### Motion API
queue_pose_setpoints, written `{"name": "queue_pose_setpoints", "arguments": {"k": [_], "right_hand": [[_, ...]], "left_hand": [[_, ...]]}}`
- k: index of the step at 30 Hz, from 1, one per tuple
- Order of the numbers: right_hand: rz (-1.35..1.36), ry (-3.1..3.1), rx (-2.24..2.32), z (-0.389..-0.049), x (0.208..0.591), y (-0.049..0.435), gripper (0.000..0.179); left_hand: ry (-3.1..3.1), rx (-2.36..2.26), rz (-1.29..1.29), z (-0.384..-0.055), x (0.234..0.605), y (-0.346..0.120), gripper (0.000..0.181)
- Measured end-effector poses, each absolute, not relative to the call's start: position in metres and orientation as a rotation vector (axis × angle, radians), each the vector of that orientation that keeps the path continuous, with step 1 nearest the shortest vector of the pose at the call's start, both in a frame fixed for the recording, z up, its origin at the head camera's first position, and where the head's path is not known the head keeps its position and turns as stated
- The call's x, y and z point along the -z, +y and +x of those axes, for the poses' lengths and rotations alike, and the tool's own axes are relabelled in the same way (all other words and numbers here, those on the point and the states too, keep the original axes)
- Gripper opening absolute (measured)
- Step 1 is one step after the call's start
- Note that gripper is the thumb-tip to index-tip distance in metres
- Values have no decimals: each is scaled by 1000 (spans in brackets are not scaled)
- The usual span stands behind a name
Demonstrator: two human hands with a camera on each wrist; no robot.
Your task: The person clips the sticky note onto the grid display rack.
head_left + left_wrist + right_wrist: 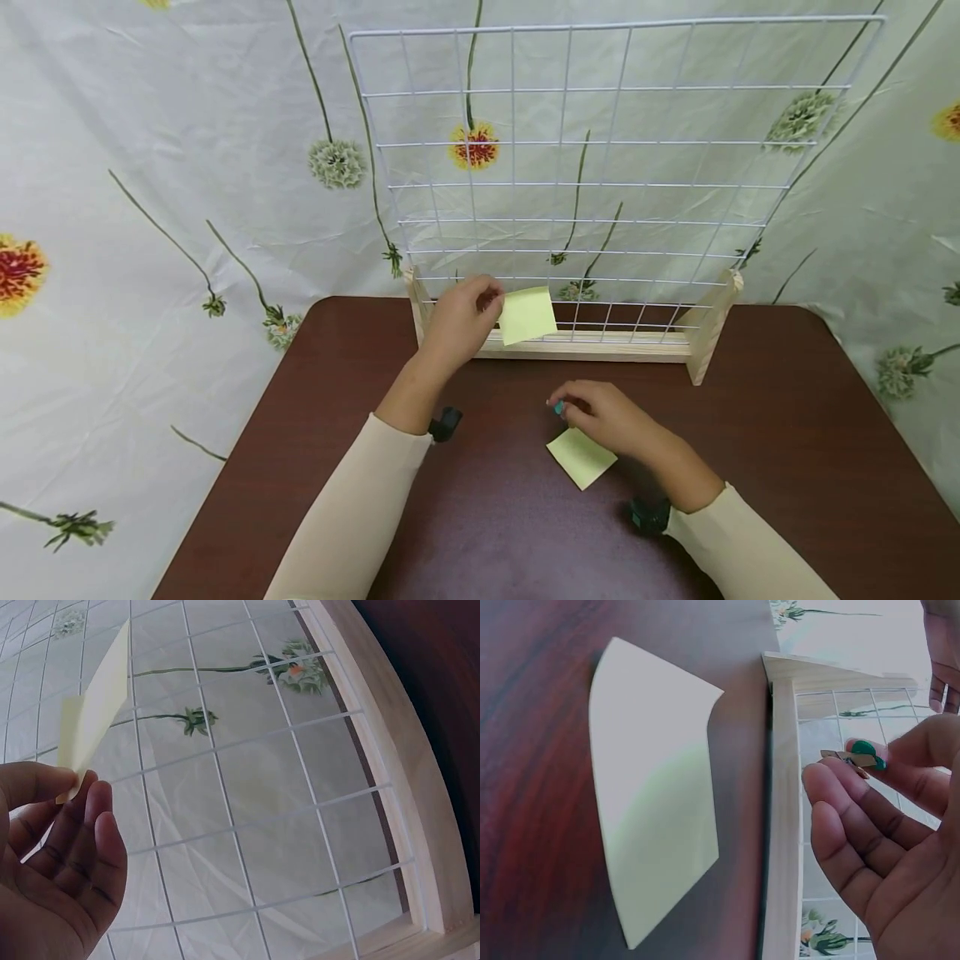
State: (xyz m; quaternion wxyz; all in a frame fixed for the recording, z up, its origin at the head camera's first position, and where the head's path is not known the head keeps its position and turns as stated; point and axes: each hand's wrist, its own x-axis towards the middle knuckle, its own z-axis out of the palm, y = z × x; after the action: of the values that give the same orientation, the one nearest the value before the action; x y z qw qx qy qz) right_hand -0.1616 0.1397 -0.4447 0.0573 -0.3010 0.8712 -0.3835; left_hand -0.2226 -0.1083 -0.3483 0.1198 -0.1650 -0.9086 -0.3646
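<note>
My left hand [462,321] pinches a yellow sticky note [528,315] by its left edge, in front of the lower part of a white wire grid [592,183]. The left wrist view shows that note [101,697] edge-on between thumb and fingers. Lower and to the right, my right hand [611,417] holds a small wooden clothespin [847,758] with a green-blue decoration between thumb and fingertips. A second yellow sticky note [582,460] lies on the table just below the right hand, its edges curled up.
The grid stands upright in a light wooden base [585,348] at the back of the dark brown table [480,517]. Behind hangs a white cloth [187,108] printed with flowers. Each wrist wears a dark camera [446,424].
</note>
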Motion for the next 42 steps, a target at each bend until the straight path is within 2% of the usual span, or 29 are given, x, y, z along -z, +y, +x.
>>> {"name": "queue_pose_setpoints", "arguments": {"k": [5,13,16,25,35,42], "right_hand": [[-1018,2744,1153,-163,437,140,14],[-879,2791,1165,-169,415,142,16],[-907,2854,1178,-172,407,143,13],[-1020,2946,1245,-181,385,145,20],[-980,2953,1340,-191,365,139,15],[-971,3012,1301,-196,353,140,19]], "left_hand": [[-2611,1107,-459,-227,346,-104,17],[-2493,1181,-464,-233,341,-100,14],[-2472,1186,-465,-235,339,-100,13],[-2472,1194,-471,-239,337,-96,15],[-2462,1184,-492,-243,335,-92,15],[-2451,1181,-488,-244,331,-90,15]]}}
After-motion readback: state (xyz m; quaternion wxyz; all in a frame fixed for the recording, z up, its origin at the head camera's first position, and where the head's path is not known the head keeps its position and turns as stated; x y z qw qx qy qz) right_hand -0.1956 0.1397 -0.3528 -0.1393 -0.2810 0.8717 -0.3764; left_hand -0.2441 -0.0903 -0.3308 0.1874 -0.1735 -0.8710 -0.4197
